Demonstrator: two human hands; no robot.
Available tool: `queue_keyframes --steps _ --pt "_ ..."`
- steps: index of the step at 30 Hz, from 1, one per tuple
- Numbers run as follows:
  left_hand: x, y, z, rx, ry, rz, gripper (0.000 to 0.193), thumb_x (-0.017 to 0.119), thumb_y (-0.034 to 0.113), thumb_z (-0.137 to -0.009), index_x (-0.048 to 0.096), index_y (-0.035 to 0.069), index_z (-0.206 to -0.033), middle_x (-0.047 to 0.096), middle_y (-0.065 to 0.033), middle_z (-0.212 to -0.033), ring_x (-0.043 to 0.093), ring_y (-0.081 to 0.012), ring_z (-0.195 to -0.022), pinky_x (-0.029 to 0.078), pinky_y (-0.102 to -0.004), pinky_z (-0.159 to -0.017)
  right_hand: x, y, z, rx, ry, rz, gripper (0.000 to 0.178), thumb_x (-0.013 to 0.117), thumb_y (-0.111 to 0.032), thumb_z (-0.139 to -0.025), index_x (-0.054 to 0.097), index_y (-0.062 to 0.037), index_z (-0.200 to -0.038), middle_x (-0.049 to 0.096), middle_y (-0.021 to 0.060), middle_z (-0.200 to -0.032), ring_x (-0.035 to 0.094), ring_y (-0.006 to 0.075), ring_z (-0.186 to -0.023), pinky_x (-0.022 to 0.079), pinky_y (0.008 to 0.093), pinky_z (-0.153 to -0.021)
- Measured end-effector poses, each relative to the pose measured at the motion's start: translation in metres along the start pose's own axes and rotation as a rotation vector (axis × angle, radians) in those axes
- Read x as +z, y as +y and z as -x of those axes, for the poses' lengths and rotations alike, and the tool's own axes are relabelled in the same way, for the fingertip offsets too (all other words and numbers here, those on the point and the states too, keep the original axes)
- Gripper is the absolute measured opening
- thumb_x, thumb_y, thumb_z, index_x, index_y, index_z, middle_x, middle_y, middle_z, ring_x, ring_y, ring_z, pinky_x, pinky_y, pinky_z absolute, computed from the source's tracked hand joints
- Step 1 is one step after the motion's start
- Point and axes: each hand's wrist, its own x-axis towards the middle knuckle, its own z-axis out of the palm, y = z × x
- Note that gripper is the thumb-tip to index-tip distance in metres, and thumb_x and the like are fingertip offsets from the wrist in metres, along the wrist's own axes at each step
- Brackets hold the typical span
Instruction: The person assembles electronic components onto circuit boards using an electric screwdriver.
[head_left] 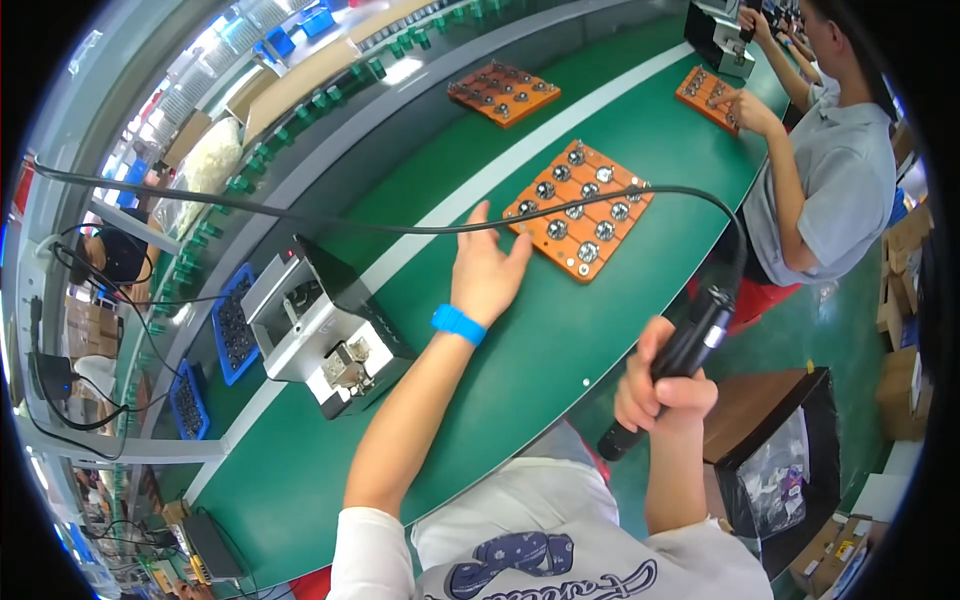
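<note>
My right hand [662, 385] is wrapped round a black corded electric screwdriver [698, 338], held tilted past the bench's near edge. Its cable [420, 230] arcs up and across the bench to the far left. My left hand [486, 270], with a blue wristband [459, 323], reaches over the green bench, fingers apart and nothing in them. Just right of its fingertips lies an orange block fixture [555, 205] carrying rows of round shiny metal parts. Whether the fingers touch the fixture's edge I cannot tell.
Left of my forearm stands a grey-and-black bench machine [335, 340]. Blue trays [236, 325] of small dark parts sit beyond it. A second orange fixture [503, 94] lies farther back on the line. At right, a co-worker [835, 170] handles another fixture [708, 98]. A lined carton [770, 440] stands below.
</note>
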Motion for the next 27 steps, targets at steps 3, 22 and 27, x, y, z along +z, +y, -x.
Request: queue_keyframes --steps 3,22,27 --pt "0.016 0.012 -0.026 0.221 0.137 -0.410 0.087 0.077 0.043 -0.088 0.040 -0.008 -0.148 0.041 -0.0335 -0.146 0.043 -0.0456 -0.135 0.041 -0.0538 -0.112 -0.007 -0.012 0.014 -0.021 -0.056 0.003 0.038 0.064 -0.005 -0.085 0.043 -0.0008 -0.116 0.053 0.0129 -0.066 0.053 0.0239 -0.049 0.046 0.0429 -0.047" --pt "0.065 0.027 0.053 -0.138 0.048 0.926 0.093 0.066 0.008 -0.089 0.011 -0.004 -0.163 0.020 -0.0233 -0.169 0.020 -0.0353 -0.158 0.018 -0.0433 -0.128 -0.081 -0.148 -0.191 0.390 0.606 1.245 0.027 0.071 -0.013 -0.077 0.061 -0.0011 -0.100 0.060 0.0060 -0.073 0.057 0.0146 -0.055 0.046 0.0315 -0.048" --pt "0.046 0.046 0.059 -0.263 -0.005 1.072 0.093 0.058 0.001 -0.091 0.003 0.006 -0.166 0.026 -0.0169 -0.170 0.027 -0.0283 -0.156 0.034 -0.0400 -0.119 -0.091 -0.150 -0.202 0.477 0.529 1.402 0.021 0.070 -0.005 -0.070 0.066 0.0016 -0.090 0.066 0.0100 -0.074 0.058 0.0168 -0.047 0.047 0.0306 -0.042"
